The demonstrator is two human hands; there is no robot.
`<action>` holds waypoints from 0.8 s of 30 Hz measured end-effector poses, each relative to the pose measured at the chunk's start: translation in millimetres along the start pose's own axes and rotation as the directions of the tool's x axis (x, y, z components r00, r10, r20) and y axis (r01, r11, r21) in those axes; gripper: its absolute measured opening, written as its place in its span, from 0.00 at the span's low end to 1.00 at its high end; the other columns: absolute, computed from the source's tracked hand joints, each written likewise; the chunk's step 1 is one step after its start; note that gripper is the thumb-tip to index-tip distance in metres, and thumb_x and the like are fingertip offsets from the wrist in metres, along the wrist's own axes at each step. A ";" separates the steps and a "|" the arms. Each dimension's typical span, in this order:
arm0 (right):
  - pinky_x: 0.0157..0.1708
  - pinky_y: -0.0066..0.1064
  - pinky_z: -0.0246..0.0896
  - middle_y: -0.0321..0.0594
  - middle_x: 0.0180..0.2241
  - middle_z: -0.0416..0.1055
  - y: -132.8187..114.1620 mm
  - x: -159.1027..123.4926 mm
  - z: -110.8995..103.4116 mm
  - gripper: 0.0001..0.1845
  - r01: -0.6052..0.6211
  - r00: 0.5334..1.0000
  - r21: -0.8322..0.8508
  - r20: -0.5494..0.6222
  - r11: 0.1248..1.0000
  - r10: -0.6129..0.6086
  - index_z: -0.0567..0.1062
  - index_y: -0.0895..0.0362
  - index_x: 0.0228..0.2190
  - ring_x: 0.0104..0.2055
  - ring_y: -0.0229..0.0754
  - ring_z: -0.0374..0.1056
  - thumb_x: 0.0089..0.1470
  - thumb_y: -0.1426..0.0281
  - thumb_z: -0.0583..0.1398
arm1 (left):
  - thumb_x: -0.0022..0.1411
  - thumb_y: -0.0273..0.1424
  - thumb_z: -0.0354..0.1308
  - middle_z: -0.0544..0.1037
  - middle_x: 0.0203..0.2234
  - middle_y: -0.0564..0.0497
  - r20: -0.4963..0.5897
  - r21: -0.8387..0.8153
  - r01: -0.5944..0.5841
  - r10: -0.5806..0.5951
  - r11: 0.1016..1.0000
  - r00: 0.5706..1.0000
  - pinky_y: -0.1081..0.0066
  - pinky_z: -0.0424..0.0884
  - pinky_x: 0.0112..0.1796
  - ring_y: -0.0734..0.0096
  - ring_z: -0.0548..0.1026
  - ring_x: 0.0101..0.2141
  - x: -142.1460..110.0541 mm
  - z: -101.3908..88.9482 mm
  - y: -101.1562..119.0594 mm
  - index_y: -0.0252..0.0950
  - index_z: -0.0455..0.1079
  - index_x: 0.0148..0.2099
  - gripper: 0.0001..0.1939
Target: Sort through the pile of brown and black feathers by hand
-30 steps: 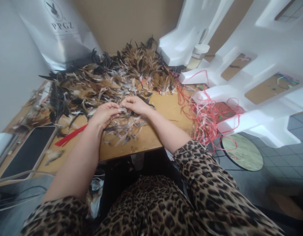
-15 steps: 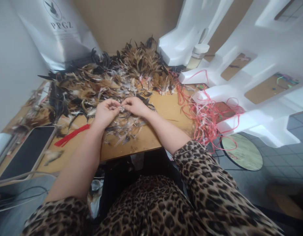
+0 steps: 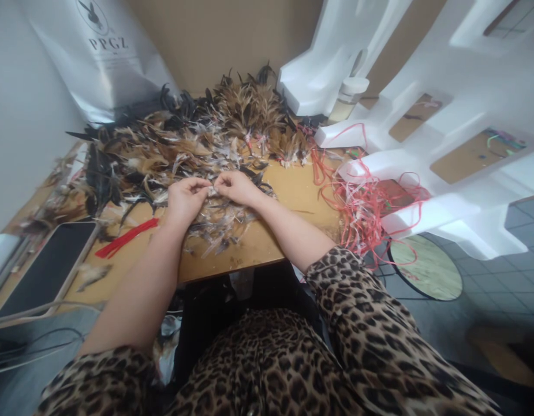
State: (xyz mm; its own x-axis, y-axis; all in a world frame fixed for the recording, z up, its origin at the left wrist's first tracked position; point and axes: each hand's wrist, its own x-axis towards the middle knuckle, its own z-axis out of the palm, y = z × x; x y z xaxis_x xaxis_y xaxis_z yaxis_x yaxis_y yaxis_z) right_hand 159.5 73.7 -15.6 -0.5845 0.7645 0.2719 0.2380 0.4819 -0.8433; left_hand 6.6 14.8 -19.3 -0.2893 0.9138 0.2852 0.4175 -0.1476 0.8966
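My left hand [image 3: 185,199] and my right hand [image 3: 235,188] meet fingertip to fingertip above the front part of the table [image 3: 295,188]. Both are closed in a pinch. Between them is a small whitish, fluffy bit [image 3: 212,190] that looks like a feather; its full shape is hidden by the fingers. Under my hands lie short loose feather scraps [image 3: 223,228]. Just beyond spreads a wide heap of brown and black feathers [image 3: 158,156]. To the left of my left wrist, a bundle of red strips [image 3: 126,238] rests on the wood.
At left lies a phone [image 3: 48,268] with a cable near it. A silvery bag [image 3: 119,75] stands behind the heap. On the right are white foam pieces [image 3: 414,216], tangled pink-red strands [image 3: 366,214] and a white-capped jar [image 3: 351,92]. A round stool [image 3: 426,268] sits lower right.
My left hand has shifted slightly up and left and its fingers have curled in more, uncovering more of the red strips. The right hand stays almost in place, still pinching.
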 end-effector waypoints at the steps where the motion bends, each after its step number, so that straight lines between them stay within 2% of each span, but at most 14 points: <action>1: 0.27 0.22 0.58 0.34 0.23 0.69 0.3 0.2 1.1 0.06 -0.025 1.000 0.045 0.004 0.999 0.025 0.72 0.63 0.29 0.24 0.31 0.64 0.48 0.72 0.57 | 0.44 0.27 0.60 0.74 0.21 0.53 -0.004 0.003 -0.009 0.009 1.000 1.000 0.75 0.64 0.25 0.76 0.68 0.21 -0.1 0.1 -0.3 0.36 0.76 0.31 0.08; 4: 0.25 0.22 0.59 0.32 0.22 0.69 1.5 1.4 4.2 0.07 -0.073 0.997 0.177 0.033 0.981 0.068 0.69 0.62 0.34 0.21 0.30 0.65 0.49 0.75 0.55 | 0.45 0.28 0.60 0.75 0.22 0.53 -0.009 0.004 -0.026 0.026 1.000 1.000 0.75 0.65 0.26 0.76 0.69 0.21 -1.4 0.5 2.4 0.36 0.75 0.31 0.07; 7: 0.26 0.21 0.60 0.33 0.23 0.70 1.8 2.2 4.4 0.07 -0.073 0.996 0.207 0.058 0.976 0.062 0.70 0.62 0.34 0.22 0.29 0.66 0.50 0.76 0.55 | 0.45 0.27 0.60 0.75 0.22 0.53 -0.024 -0.003 -0.019 0.019 1.000 1.000 0.76 0.66 0.27 0.76 0.69 0.22 -3.1 0.5 7.3 0.35 0.75 0.31 0.07; 12: 0.27 0.22 0.59 0.34 0.23 0.70 -3.6 -0.8 0.3 0.06 -0.032 0.999 0.077 0.008 0.997 0.031 0.72 0.62 0.29 0.22 0.29 0.66 0.50 0.74 0.55 | 0.44 0.27 0.61 0.74 0.21 0.54 -0.022 -0.003 -0.023 0.023 1.000 0.999 0.76 0.65 0.27 0.76 0.69 0.22 -3.0 0.3 8.2 0.35 0.74 0.30 0.06; 18: 0.30 0.24 0.58 0.33 0.22 0.70 -13.2 -6.0 1.8 0.06 -0.018 0.999 -0.067 -0.046 0.998 0.015 0.70 0.60 0.32 0.22 0.32 0.65 0.51 0.72 0.53 | 0.45 0.29 0.62 0.75 0.23 0.53 -0.023 0.004 -0.057 0.057 0.998 0.998 0.75 0.67 0.29 0.74 0.71 0.25 -1.7 0.6 4.3 0.36 0.75 0.29 0.05; 24: 0.32 0.25 0.59 0.35 0.23 0.70 -8.8 -4.4 -4.5 0.05 -0.056 0.987 -0.134 -0.158 0.989 0.035 0.68 0.58 0.29 0.25 0.35 0.65 0.48 0.75 0.54 | 0.44 0.31 0.63 0.76 0.23 0.52 -0.064 -0.100 0.042 -0.049 0.994 0.997 0.74 0.69 0.28 0.73 0.73 0.25 0.8 -1.2 0.6 0.36 0.74 0.29 0.07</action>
State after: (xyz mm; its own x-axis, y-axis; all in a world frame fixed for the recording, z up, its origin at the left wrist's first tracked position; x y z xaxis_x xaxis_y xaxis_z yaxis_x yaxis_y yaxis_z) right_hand 163.5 68.0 -7.3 -0.4460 0.8387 0.3124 0.3723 0.4913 -0.7874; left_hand 5.6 15.0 -18.1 -0.3641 0.8937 0.2621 0.3167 -0.1459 0.9373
